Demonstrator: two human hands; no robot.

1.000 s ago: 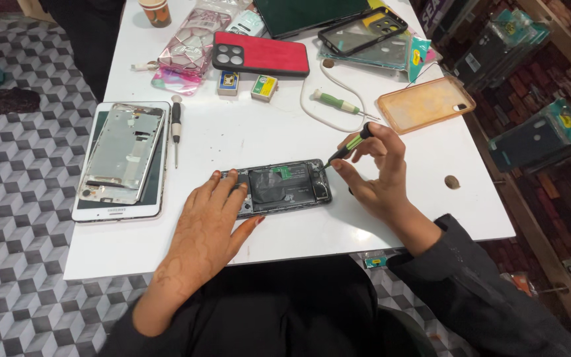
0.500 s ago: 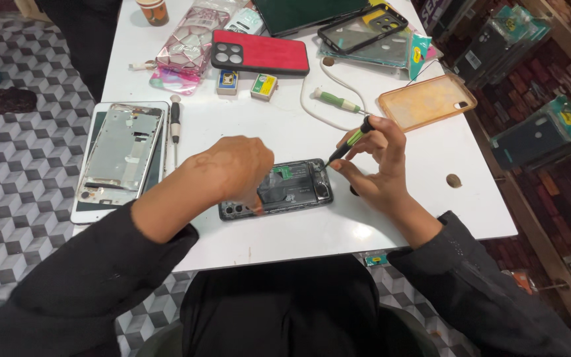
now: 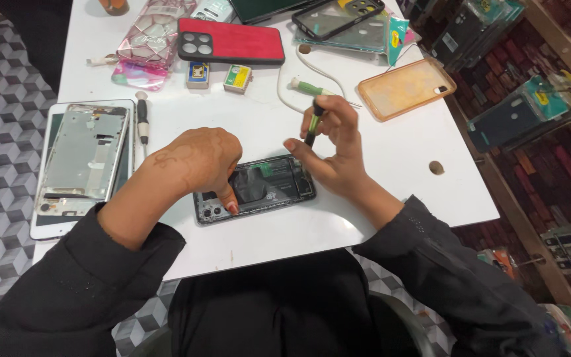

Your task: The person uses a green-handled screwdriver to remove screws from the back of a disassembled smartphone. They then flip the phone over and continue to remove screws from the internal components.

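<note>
An opened dark phone (image 3: pixel 266 185) with its back off lies on the white table (image 3: pixel 391 178) in front of me. My left hand (image 3: pixel 196 162) rests on its left part, fingers curled, a fingertip pressing near the camera end. My right hand (image 3: pixel 335 149) holds a small green-and-black screwdriver (image 3: pixel 312 125) upright, its tip down at the phone's right end.
A stripped tablet frame (image 3: pixel 80 158) lies at the left with a black screwdriver (image 3: pixel 142 119) beside it. Behind are a red phone case (image 3: pixel 232 41), an orange case (image 3: pixel 406 87), two small boxes (image 3: pixel 218 76), a clear patterned case (image 3: pixel 150 36) and a white cable (image 3: pixel 289 89).
My left hand curled up from lying flat and now presses a fingertip near the camera end. My right hand stood the screwdriver upright over the phone's right end.
</note>
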